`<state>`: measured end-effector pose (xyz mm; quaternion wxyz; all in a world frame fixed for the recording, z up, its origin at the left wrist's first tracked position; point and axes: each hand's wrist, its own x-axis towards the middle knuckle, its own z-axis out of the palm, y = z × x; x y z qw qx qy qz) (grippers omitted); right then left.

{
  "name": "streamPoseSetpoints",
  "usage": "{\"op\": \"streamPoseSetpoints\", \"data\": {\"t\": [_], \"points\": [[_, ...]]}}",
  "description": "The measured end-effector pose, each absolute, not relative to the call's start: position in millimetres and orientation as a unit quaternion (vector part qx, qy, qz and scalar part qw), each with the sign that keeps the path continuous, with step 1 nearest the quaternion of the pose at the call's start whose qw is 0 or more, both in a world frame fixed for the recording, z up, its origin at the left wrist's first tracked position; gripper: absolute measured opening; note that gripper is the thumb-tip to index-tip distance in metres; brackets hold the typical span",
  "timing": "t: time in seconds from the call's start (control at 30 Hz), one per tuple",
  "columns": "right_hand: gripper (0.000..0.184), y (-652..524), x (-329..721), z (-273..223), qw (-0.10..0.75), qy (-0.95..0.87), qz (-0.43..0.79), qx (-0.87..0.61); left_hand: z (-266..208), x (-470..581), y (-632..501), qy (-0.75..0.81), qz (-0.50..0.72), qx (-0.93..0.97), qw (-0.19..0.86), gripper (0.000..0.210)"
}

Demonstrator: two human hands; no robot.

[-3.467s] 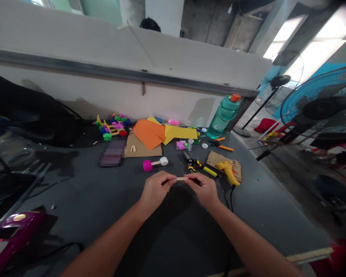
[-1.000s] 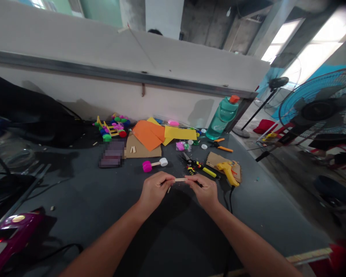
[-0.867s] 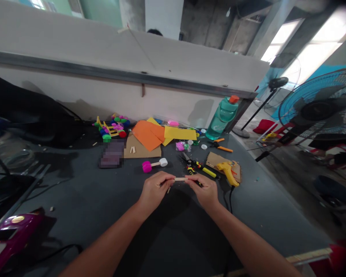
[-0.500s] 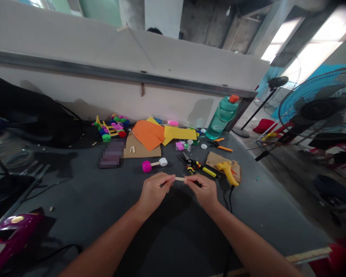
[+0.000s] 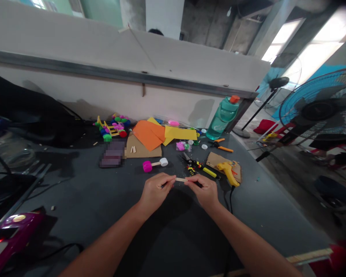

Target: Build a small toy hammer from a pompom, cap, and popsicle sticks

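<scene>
A short, pale wooden stick [image 5: 180, 179] spans the gap between my two hands, held level above the dark table. My left hand [image 5: 157, 188] pinches its left end between thumb and fingers. At the other end, my right hand [image 5: 203, 189] grips it the same way. Just beyond my left hand lies a small stick with a pink cap and a white cap [image 5: 155, 164] on its ends. Black-and-yellow pliers [image 5: 190, 163] lie past my right hand, partly hidden by it.
A yellow glue gun [image 5: 228, 172] rests on cardboard at right, its cord trailing toward me. Behind are orange paper [image 5: 150, 134], a teal bottle [image 5: 222, 118], orange-handled pliers [image 5: 223, 147] and colourful toy pieces [image 5: 111, 129]. A purple device [image 5: 20, 238] sits at left; a fan [image 5: 320, 109] stands right.
Both hands keep the stick in nearly the same place. The left fingers have shifted slightly around its end, and the whole view has moved a little.
</scene>
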<state>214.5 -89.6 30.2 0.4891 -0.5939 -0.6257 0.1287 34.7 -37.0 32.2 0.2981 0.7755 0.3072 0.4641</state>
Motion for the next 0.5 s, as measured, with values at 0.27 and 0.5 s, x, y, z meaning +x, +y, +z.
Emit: {"op": "streamPoseSetpoints", "data": {"t": [0.27, 0.5], "points": [[0.007, -89.5, 214.5, 30.9, 0.489, -0.622, 0.133, -0.597, 32.4, 33.9, -36.5, 0.312, 0.45, 0.775, 0.316, 0.016], [0.011, -87.6, 216.6, 29.8, 0.495, -0.615, 0.124, -0.602, 28.4, 36.1, -34.8, 0.316, 0.452, 0.743, 0.38, 0.019]]}}
